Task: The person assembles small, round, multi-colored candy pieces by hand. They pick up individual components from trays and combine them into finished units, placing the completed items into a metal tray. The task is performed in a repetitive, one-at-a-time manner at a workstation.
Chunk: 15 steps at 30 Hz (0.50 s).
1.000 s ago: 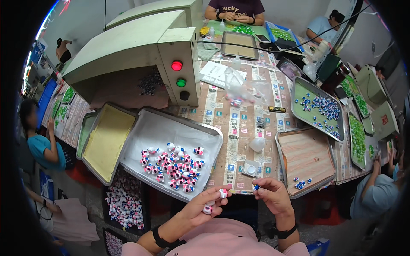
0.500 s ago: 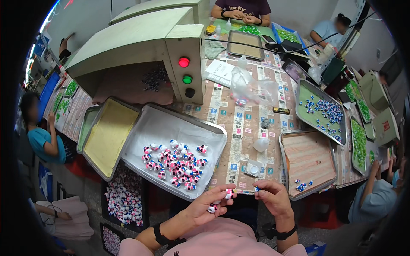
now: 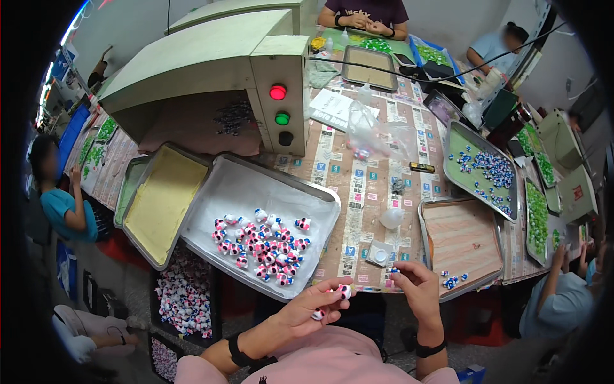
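Note:
My left hand (image 3: pixel 313 308) is closed around small white-and-pink toy heads: one toy head (image 3: pixel 345 292) shows between thumb and forefinger, another (image 3: pixel 318 315) lies against the curled fingers. Apart from it on the right, my right hand (image 3: pixel 419 291) pinches a tiny blue-and-white piece (image 3: pixel 394 270) at its fingertips. Just beyond that hand sits a small square block with a round white cup (image 3: pixel 379 254). To the left, a paper-lined metal tray (image 3: pixel 307 192) bears a cluster of pink, white and blue toy heads (image 3: pixel 272 249). A tray with a pinkish lining (image 3: pixel 464 233) holds several small blue-and-white pieces (image 3: pixel 454 281).
A machine with an arched opening (image 3: pixel 278 70) stands at the back left beside a yellow-lined tray (image 3: pixel 166 198). A white squeeze bottle (image 3: pixel 391 218), plastic bag (image 3: pixel 364 131) and green tray of blue pieces (image 3: pixel 464 128) occupy the table. Crates of toy heads (image 3: pixel 185 301) stand below. Other people sit around.
My right hand has moved slightly right and away from the left hand, still pinching the small piece. The toy head in my left fingers has turned, showing more of its dark-marked side.

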{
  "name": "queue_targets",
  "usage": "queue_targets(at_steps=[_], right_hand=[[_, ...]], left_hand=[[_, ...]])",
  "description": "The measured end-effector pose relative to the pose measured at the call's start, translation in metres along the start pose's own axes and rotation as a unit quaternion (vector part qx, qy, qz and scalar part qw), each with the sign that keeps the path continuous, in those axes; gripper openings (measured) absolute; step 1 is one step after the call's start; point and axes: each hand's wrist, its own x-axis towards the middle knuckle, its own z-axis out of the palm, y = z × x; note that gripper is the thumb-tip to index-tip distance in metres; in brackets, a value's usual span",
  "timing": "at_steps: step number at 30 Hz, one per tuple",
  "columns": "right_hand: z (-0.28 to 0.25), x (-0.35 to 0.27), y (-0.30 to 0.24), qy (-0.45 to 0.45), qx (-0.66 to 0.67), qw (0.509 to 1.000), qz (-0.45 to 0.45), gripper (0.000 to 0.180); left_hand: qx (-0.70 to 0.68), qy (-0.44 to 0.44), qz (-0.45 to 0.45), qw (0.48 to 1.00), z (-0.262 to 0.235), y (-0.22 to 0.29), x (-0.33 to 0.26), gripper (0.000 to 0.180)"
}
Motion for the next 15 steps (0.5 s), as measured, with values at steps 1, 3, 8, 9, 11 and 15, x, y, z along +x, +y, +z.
queue_targets(at_steps=[1,3,8,9,11,15], right_hand=[[-0.002,0.004,0.005,0.013,-0.035,0.999,-0.012,0.018],[-0.003,0.009,0.008,0.03,-0.11,0.992,-0.047,0.018],[0.012,0.028,0.009,0.036,-0.3,0.934,-0.188,0.018],[0.015,0.03,0.01,0.039,-0.311,0.93,-0.19,0.017],[0.02,0.035,0.013,0.046,-0.334,0.921,-0.194,0.015],[0.021,0.039,0.015,0.041,-0.391,0.891,-0.226,0.011]], left_hand=[[0.003,0.01,-0.002,1.0,0.002,0.001,0.0,0.04],[0.009,0.034,-0.003,0.999,0.005,0.001,-0.001,0.041],[0.017,0.043,0.0,0.999,-0.001,-0.003,0.002,0.04],[0.021,0.047,-0.001,0.999,-0.001,-0.002,0.001,0.04],[0.024,0.051,0.0,0.998,0.0,0.0,0.0,0.039],[0.033,0.06,0.003,0.998,0.0,0.001,-0.002,0.039]])
